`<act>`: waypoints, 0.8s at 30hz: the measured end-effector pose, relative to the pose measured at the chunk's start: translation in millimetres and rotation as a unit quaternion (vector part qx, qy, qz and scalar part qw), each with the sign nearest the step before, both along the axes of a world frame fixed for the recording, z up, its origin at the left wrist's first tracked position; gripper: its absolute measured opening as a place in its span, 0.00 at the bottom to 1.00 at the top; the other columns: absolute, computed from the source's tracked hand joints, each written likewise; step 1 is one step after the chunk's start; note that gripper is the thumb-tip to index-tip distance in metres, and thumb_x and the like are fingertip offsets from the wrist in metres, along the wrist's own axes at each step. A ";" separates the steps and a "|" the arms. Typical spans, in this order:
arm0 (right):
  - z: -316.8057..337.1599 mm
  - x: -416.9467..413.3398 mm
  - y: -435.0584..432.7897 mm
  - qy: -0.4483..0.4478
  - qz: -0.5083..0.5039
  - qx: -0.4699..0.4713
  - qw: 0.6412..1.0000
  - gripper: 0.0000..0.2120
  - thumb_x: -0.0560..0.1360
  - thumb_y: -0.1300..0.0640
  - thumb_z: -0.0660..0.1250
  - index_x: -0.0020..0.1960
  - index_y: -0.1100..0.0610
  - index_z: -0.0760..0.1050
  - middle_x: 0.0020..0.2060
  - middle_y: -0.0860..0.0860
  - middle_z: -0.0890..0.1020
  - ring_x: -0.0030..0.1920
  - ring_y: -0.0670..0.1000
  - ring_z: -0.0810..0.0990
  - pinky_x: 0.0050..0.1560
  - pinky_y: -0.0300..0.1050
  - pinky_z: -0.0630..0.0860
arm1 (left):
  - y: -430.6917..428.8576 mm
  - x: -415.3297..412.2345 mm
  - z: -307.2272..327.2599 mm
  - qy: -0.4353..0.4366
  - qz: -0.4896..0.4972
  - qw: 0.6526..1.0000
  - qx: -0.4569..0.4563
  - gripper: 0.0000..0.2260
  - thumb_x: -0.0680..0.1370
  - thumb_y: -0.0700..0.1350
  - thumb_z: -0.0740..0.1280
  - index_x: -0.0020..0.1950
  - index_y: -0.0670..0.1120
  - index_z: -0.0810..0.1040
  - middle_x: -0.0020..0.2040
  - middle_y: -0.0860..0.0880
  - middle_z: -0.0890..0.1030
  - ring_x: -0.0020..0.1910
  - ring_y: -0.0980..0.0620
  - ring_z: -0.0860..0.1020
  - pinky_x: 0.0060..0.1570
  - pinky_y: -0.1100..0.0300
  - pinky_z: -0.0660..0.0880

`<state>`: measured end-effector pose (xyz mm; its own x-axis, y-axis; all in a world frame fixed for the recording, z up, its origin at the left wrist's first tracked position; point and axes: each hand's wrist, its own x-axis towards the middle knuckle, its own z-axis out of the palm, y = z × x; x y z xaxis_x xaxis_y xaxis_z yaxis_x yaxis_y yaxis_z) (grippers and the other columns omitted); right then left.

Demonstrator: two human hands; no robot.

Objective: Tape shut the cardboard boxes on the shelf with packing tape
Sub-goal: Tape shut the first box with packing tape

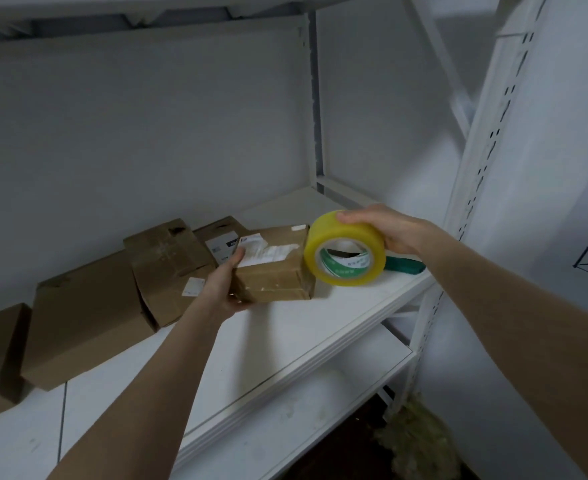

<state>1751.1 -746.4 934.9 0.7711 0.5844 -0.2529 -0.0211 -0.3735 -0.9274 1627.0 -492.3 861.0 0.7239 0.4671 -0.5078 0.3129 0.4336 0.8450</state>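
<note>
At the centre of the frame the left hand [221,284] grips the near left corner of a small cardboard box [275,268] on the white shelf [320,327], thumb on its labelled top. Just right of it, the right hand [389,230] curls over the top of the yellow tape roll [344,251]. The box looks light and stiff, but its wrinkled old tape is probably slick, so it is best held by the corners and edges. The roll seems rigid and is safest gripped across its width, with the outer face left free to unwind.
</note>
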 end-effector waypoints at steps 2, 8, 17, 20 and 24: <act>6.2 0.1 2.7 -0.062 -0.003 -0.045 0.997 0.31 0.61 0.34 0.73 0.56 0.52 0.79 0.50 0.54 0.84 0.52 0.56 0.83 0.59 0.55 0.78 | -0.6 2.2 3.4 -0.007 0.010 1.000 0.000 0.26 0.71 0.57 0.73 0.63 0.46 0.72 0.56 0.43 0.77 0.55 0.43 0.76 0.44 0.47 0.76; 20.1 3.5 0.9 -0.168 0.034 -0.177 0.969 0.23 0.70 0.31 0.66 0.51 0.49 0.80 0.48 0.51 0.83 0.50 0.54 0.81 0.58 0.54 0.77 | -9.2 4.6 11.9 -0.014 0.037 0.999 0.033 0.21 0.72 0.53 0.73 0.60 0.44 0.74 0.51 0.45 0.78 0.47 0.45 0.77 0.37 0.52 0.75; -2.8 -3.6 -18.9 -0.164 0.010 -0.221 0.961 0.29 0.68 0.28 0.65 0.45 0.55 0.80 0.40 0.53 0.84 0.41 0.53 0.83 0.45 0.47 0.79 | -4.3 5.1 31.5 -0.064 0.004 0.996 -0.067 0.21 0.74 0.58 0.68 0.62 0.47 0.76 0.55 0.45 0.80 0.53 0.46 0.77 0.48 0.51 0.75; -5.7 -2.0 -12.8 -0.172 -0.009 -0.203 0.964 0.28 0.68 0.29 0.66 0.46 0.55 0.80 0.41 0.53 0.83 0.40 0.51 0.82 0.38 0.43 0.76 | -11.5 2.3 25.0 -0.058 -0.021 0.992 -0.113 0.21 0.75 0.60 0.65 0.61 0.47 0.77 0.53 0.44 0.81 0.52 0.45 0.78 0.51 0.51 0.75; 5.6 -8.3 3.0 -0.153 -0.004 -0.160 0.975 0.26 0.69 0.30 0.66 0.47 0.54 0.79 0.41 0.51 0.82 0.39 0.49 0.80 0.36 0.40 0.73 | -29.9 -0.7 16.5 -0.074 -0.072 0.976 -0.191 0.21 0.79 0.59 0.57 0.60 0.47 0.78 0.55 0.42 0.82 0.54 0.43 0.78 0.48 0.48 0.77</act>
<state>1742.8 -743.4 940.5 0.8437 0.5059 -0.1793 0.2334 -0.6466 -0.7262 1626.3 -522.2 877.5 0.8468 0.1513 -0.5099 0.2810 0.6868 0.6704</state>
